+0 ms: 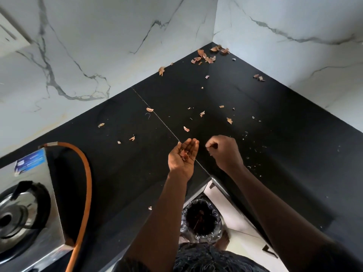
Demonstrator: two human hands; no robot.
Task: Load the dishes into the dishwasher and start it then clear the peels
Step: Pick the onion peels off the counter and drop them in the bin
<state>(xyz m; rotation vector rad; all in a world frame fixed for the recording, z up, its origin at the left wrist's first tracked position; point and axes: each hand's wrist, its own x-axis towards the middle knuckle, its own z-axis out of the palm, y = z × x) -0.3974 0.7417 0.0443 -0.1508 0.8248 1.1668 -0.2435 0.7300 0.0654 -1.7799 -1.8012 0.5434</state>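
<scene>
Hold your left grip [182, 158] cupped open under its onion peels [184, 153]. Your right grip [224, 152] is curled, contents unclear. Pinch bench [137, 154] scraps [229, 120] just ahead of it.

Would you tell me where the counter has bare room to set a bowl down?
Bare: the counter between the hose and the left hand, and the strip along the right wall. Crowded: peels in the back corner and scattered mid-counter.
</scene>
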